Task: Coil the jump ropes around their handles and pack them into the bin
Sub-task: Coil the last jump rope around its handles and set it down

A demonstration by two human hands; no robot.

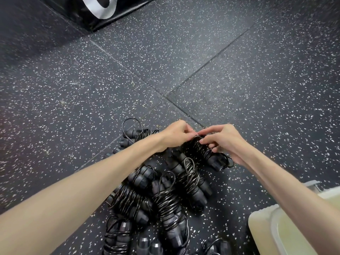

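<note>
Both hands are up at the far end of the heap, working on one black thin-cord jump rope with chunky black plastic handles (pixel 206 153). The left hand (pixel 176 135) is pinching the cord right at the top of the coil, and the right hand (pixel 222 142) has its fingers curled around the wrapped bundle, thumb and fingertips meeting the left ones at the same spot. My guess is that's the loose end getting tucked under the last wraps so the coil doesn't spring open — stiff coated cord like this loves to unwind the second you let go.

The bundle is held just above the floor rather than lying on it, probably so the fingers can get around the whole thing.

Below the hands, nearer the camera, sits a pile of already-wrapped black jump ropes (pixel 165 199) on the dark speckled rubber gym floor (pixel 239 70), laid roughly side by side. A few have little loops poking up. None look packed yet — they seem to be staged there until the wrapping is done.

The pale yellowish plastic bin (pixel 266 223) is at the lower right, right beside the right forearm, so it's an easy reach for dropping bundles in. Can't see inside it properly.

A black padded mat with white lettering (pixel 103 11) is at the top edge, well away from everything.
</note>
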